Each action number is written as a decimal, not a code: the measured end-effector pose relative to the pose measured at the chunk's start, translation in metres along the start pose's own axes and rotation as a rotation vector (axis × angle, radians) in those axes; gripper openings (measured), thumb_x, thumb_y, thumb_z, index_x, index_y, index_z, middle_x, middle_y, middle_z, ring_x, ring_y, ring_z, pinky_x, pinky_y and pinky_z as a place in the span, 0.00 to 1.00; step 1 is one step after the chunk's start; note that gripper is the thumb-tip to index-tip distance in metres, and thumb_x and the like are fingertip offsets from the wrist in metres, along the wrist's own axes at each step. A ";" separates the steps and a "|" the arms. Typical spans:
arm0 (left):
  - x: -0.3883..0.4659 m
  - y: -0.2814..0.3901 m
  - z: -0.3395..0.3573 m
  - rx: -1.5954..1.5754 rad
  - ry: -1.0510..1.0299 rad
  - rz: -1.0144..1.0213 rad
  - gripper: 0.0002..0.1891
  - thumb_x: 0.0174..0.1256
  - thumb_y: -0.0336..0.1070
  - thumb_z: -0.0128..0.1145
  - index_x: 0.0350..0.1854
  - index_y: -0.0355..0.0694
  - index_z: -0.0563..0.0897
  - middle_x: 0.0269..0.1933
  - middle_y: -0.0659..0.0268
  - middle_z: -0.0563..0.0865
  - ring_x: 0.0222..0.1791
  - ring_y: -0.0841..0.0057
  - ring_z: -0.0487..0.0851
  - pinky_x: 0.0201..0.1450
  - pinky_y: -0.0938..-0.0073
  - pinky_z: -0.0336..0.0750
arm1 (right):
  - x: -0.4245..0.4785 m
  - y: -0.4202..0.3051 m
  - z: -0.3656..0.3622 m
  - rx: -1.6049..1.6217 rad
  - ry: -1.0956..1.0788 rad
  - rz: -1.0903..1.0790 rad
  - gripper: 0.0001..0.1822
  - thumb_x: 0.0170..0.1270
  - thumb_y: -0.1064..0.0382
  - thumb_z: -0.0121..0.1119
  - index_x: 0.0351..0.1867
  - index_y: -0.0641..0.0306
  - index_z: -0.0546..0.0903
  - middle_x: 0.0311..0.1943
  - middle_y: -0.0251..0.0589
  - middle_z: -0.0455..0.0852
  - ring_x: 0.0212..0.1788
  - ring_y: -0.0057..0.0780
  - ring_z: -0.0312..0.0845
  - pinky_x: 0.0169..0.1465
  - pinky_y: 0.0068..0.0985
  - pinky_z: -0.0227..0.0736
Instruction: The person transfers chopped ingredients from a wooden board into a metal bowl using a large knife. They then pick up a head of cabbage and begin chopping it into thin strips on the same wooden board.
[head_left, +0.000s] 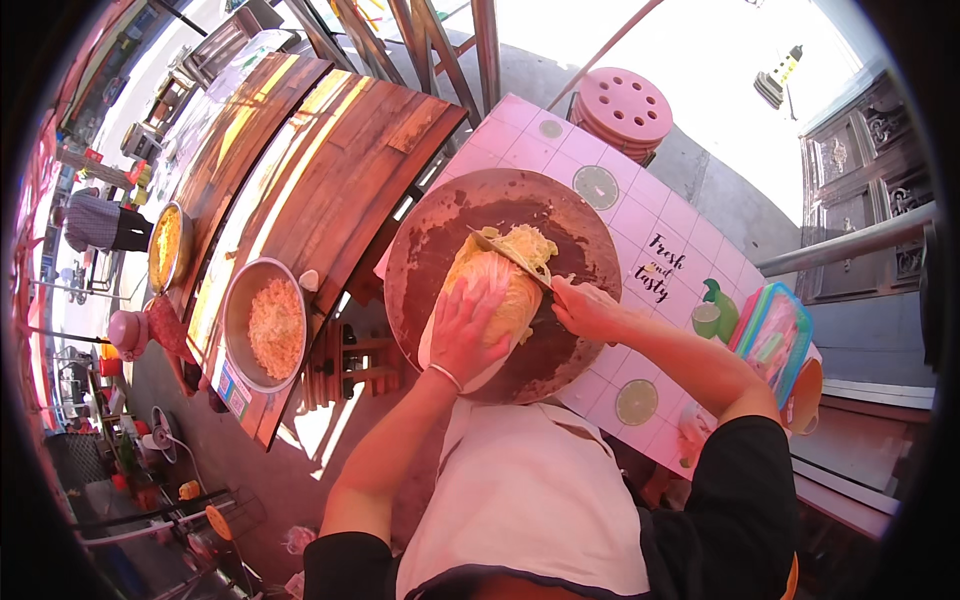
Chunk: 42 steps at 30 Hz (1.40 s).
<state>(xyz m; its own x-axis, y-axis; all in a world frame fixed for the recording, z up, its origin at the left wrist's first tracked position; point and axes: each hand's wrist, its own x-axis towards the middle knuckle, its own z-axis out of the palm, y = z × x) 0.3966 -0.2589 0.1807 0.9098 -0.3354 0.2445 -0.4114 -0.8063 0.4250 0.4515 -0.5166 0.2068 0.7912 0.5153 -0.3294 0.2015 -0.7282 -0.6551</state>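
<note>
A large head of cabbage, seemingly napa (487, 292), lies on a round, stained chopping board (420, 225). My left hand (470, 326) presses flat on top of it, fingers spread and pointing away from me. In my right hand (585, 306) is the handle of a knife (510, 256), its blade slanting across the far end of the cabbage. Shredded cabbage (534, 244) is heaped beyond the blade and touches it. The right hand's grip hides most of the handle.
The board rests on a tile-patterned table cover (675, 225). Plastic trays (780, 337) stand at its right end, and pink stools (626, 105) behind. On the wooden table (360, 142) at left are a steel bowl of shredded food (276, 328) and another bowl (166, 247). People are at far left.
</note>
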 end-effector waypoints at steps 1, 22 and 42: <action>-0.002 -0.002 0.001 0.010 0.004 -0.001 0.39 0.53 0.48 0.70 0.72 0.55 0.73 0.71 0.62 0.73 0.74 0.50 0.65 0.74 0.42 0.59 | 0.009 0.016 0.022 0.004 0.049 -0.033 0.10 0.71 0.63 0.53 0.45 0.63 0.67 0.31 0.56 0.84 0.37 0.61 0.82 0.39 0.51 0.73; -0.005 -0.001 0.007 -0.038 0.080 0.040 0.23 0.66 0.39 0.64 0.64 0.46 0.79 0.66 0.59 0.79 0.71 0.56 0.72 0.74 0.47 0.61 | -0.031 -0.057 -0.047 0.041 -0.159 0.159 0.11 0.72 0.63 0.53 0.43 0.65 0.65 0.31 0.54 0.84 0.31 0.57 0.82 0.29 0.48 0.76; -0.006 -0.005 0.004 -0.071 0.128 0.067 0.22 0.63 0.36 0.65 0.61 0.43 0.81 0.64 0.57 0.79 0.70 0.55 0.72 0.73 0.52 0.64 | -0.071 -0.087 -0.068 0.081 -0.115 0.194 0.10 0.73 0.63 0.50 0.41 0.66 0.64 0.28 0.52 0.81 0.19 0.49 0.79 0.10 0.38 0.73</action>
<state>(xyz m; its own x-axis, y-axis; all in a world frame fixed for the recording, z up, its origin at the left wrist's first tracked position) 0.3935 -0.2549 0.1736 0.8676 -0.3189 0.3817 -0.4780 -0.7464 0.4630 0.4177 -0.5209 0.3333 0.7389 0.4203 -0.5266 0.0016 -0.7826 -0.6225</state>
